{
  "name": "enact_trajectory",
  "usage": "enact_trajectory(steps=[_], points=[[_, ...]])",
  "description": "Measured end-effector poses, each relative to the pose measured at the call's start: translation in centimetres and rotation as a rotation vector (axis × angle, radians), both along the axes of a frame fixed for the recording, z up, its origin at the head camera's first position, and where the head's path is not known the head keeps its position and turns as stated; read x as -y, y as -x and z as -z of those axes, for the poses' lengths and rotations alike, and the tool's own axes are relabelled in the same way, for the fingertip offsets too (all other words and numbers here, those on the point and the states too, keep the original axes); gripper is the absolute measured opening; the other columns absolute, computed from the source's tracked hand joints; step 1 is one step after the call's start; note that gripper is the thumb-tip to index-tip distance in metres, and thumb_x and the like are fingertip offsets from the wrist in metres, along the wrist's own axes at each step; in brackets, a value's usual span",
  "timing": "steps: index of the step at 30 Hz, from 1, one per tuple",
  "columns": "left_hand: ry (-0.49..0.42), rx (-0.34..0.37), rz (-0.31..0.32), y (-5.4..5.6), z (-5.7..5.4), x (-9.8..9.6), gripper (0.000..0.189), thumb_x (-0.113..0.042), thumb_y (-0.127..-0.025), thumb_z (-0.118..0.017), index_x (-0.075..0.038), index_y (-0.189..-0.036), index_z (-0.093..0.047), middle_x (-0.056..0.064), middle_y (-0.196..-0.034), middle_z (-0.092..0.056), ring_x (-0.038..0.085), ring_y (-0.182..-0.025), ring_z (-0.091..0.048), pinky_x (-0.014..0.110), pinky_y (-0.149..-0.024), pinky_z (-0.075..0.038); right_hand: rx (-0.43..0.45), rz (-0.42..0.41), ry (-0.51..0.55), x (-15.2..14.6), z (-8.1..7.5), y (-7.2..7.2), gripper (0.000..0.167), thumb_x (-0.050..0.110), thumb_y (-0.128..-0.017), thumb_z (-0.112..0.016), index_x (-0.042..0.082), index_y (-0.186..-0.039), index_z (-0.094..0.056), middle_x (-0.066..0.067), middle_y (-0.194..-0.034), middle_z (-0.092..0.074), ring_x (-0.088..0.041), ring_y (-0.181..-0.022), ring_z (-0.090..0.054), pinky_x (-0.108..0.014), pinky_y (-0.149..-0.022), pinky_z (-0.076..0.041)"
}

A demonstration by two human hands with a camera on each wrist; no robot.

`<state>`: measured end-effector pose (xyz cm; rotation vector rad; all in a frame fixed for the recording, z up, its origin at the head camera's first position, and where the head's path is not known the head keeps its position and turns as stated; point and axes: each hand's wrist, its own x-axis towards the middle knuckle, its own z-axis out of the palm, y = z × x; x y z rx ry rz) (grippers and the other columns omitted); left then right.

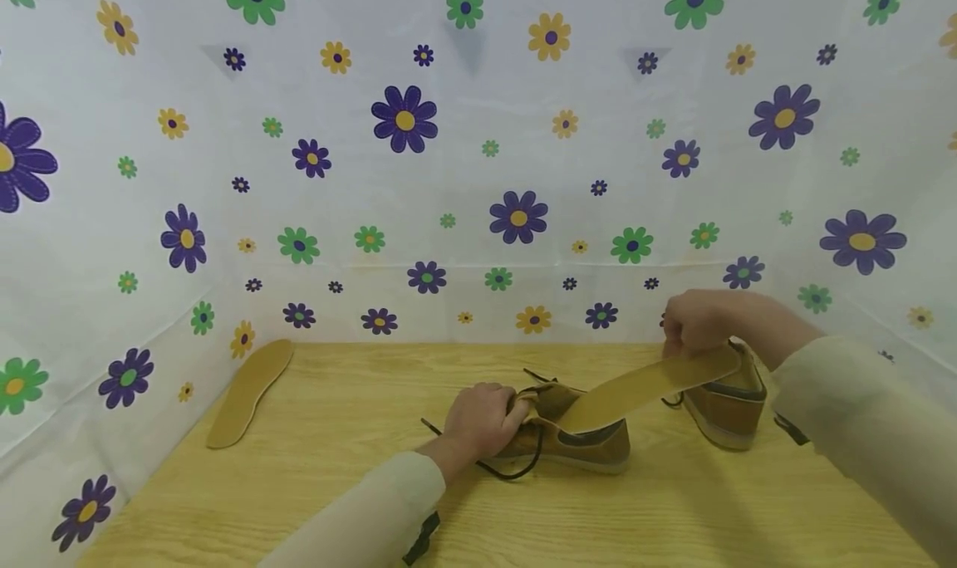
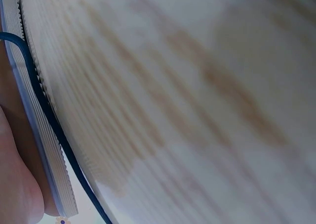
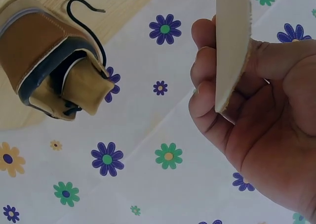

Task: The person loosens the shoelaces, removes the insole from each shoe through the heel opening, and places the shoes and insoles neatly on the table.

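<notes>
In the head view my left hand [image 1: 478, 418] grips a brown lace-up shoe [image 1: 601, 452] by its tongue and upper. The shoe stands on the table with its heel to the right. My right hand [image 1: 699, 320] pinches one end of a tan insole [image 1: 650, 388], whose other end reaches into this shoe's opening. The insole slants up to the right. In the right wrist view my thumb and fingers hold the insole [image 3: 231, 41] edge-on. The left wrist view shows the shoe's pale ridged sole edge [image 2: 54, 130], a dark lace [image 2: 52, 120] and part of my left hand [image 2: 17, 179].
A second brown shoe [image 1: 728, 414] stands on the right, below and behind my right hand. Another tan insole [image 1: 250, 394] lies at the table's left edge. A white flower-print sheet [image 1: 463, 186] rises behind the wooden table [image 1: 336, 510] and along its sides.
</notes>
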<state>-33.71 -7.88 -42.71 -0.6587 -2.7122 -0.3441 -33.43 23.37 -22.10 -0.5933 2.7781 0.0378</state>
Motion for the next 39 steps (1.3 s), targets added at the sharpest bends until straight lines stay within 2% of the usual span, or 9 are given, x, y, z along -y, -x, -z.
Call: enact_trajectory(steps=[5, 13, 20, 28, 31, 39], points=[[-0.002, -0.003, 0.008, 0.1, 0.0, 0.1, 0.054, -0.041, -0.103, -0.03, -0.01, -0.115, -0.072, 0.007, -0.112, -0.072, 0.027, -0.104, -0.067, 0.044, -0.087, -0.054, -0.023, -0.014, 0.004, -0.7, -0.4, 0.0, 0.017, -0.008, -0.076, -0.06, 0.008, -0.082, -0.065, -0.005, -0.081, -0.061, -0.019, -0.075, -0.054, -0.028, -0.066, -0.047], [-0.002, 0.0, 0.009, 0.0, -0.2, 0.0, 0.053, -0.041, -0.103, -0.03, -0.01, -0.115, -0.072, 0.007, -0.112, -0.072, 0.027, -0.103, -0.067, 0.044, -0.088, -0.054, -0.14, -0.035, 0.016, -2.0, -1.8, 0.2, 0.015, -0.004, -0.08, -0.063, 0.006, -0.087, -0.071, -0.004, -0.085, -0.063, -0.021, -0.078, -0.054, -0.034, -0.069, -0.05], [-0.009, 0.007, -0.002, 0.1, 0.0, 0.0, 0.054, -0.041, -0.103, -0.029, -0.01, -0.113, -0.072, 0.007, -0.111, -0.072, 0.027, -0.102, -0.067, 0.044, -0.087, -0.054, -0.259, -0.082, 0.068, -2.2, -2.4, 0.8, 0.015, -0.004, -0.08, -0.061, 0.007, -0.079, -0.07, -0.001, -0.077, -0.063, -0.019, -0.073, -0.054, -0.036, -0.067, -0.05], [-0.009, 0.007, -0.003, 0.2, 0.2, 0.1, 0.053, -0.042, -0.103, -0.03, -0.011, -0.109, -0.073, 0.006, -0.108, -0.072, 0.027, -0.1, -0.068, 0.044, -0.084, -0.054, -0.367, -0.134, 0.106, -1.0, -1.0, 1.5, 0.015, -0.005, -0.083, -0.06, 0.007, -0.078, -0.068, 0.0, -0.074, -0.062, -0.018, -0.069, -0.052, -0.036, -0.066, -0.049], [-0.008, -0.007, 0.001, 0.1, 0.2, 0.1, 0.052, -0.041, -0.103, -0.031, -0.012, -0.108, -0.073, 0.006, -0.106, -0.072, 0.026, -0.097, -0.068, 0.044, -0.082, -0.055, -0.382, -0.108, 0.134, -0.1, -0.2, 1.7, 0.016, -0.005, -0.085, -0.058, 0.007, -0.08, -0.068, -0.002, -0.077, -0.064, -0.019, -0.071, -0.054, -0.037, -0.067, -0.051], [-0.004, 0.008, -0.006, 0.0, 0.1, 0.1, 0.054, -0.043, -0.103, -0.029, -0.012, -0.116, -0.072, 0.006, -0.113, -0.072, 0.026, -0.104, -0.067, 0.044, -0.088, -0.054, -0.382, -0.056, 0.154, 3.2, 2.1, 2.6, 0.019, -0.002, -0.089, -0.054, 0.007, -0.084, -0.07, -0.005, -0.083, -0.068, -0.019, -0.074, -0.057, -0.037, -0.071, -0.052]])
